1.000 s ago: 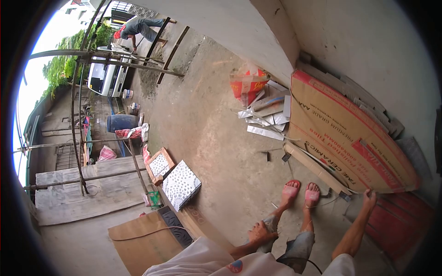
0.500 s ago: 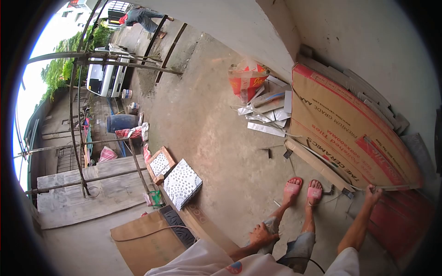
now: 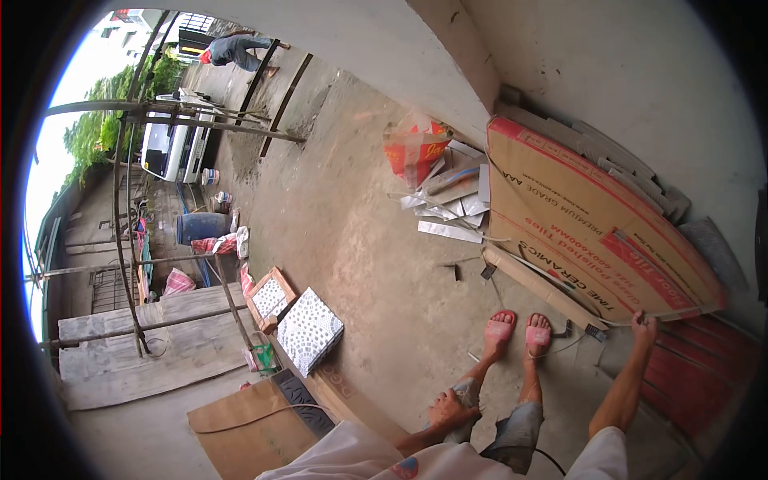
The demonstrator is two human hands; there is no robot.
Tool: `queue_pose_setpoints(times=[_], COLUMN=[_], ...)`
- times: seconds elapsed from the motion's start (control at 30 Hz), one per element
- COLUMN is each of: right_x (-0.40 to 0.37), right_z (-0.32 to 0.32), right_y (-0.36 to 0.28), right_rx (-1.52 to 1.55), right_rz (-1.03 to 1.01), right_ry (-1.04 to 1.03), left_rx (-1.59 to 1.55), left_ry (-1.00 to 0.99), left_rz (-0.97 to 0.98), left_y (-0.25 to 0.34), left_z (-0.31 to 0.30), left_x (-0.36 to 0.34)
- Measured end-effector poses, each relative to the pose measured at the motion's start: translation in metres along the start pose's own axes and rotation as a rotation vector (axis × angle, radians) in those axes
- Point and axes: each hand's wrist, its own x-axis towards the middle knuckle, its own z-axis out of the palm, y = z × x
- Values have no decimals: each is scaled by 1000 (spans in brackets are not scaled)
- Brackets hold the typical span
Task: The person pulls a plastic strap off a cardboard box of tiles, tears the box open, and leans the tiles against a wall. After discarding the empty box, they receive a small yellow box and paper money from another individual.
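Note:
My right hand (image 3: 642, 328) is closed on the lower edge of a large flat cardboard tile box (image 3: 552, 216), which leans against the wall with its printed side facing me. A pale strap runs along that edge near my fingers. My left hand (image 3: 452, 410) rests on my left knee, fingers spread over the denim shorts, holding nothing. Below the box lies a long narrow cardboard strip (image 3: 538, 284), close to my feet in pink slippers (image 3: 500, 326). Grey tiles (image 3: 632, 176) are stacked behind the box.
Broken tile pieces (image 3: 456, 200) and a red sack (image 3: 416, 148) lie beyond the box. Patterned tiles (image 3: 310, 331) and brown cardboard (image 3: 248, 428) are at left. Wooden poles (image 3: 200, 120), a blue drum (image 3: 200, 228), a white vehicle (image 3: 176, 140) and a bending person (image 3: 240, 52) are farther off.
The view has shifted slightly, so the surroundings appear a little farther left. My right hand stays on the box edge and my left hand stays on the knee.

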Motion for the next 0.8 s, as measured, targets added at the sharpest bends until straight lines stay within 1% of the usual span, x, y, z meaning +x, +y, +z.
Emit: queue_pose_setpoints(times=[0.1,0.17,0.23,0.33,0.43,0.53,0.63,0.73,0.8], right_x=[37,43,30,10,-1,-18,-48,-41,-29], right_z=[-19,-25,-27,-25,-24,-23,-18,-29,-38], right_y=[-21,-22,-9,4,7,10,29,42,43], right_rx=[20,33,43,-37,-73,-80,-81,-38,-172], right_rz=[53,49,22,82,-39,-58,-218,-312,-387], right_ry=[-3,-28,-69,-239,-133,-53,-39,-139,-243], left_rx=[-8,-11,10,27,24,28,27,26,36], left_ry=[9,-5,-4,-17,-14,-14,-25,-34,-31], left_rz=[7,1,3,3,10,13,18,15,10], left_y=[-4,-4,-4,-5,-7,-7,-6,-4,-3], left_z=[7,3,2,0,4,7,4,-1,-4], left_x=[5,1,-3,-4,-2,-1,-2,-5,-4])
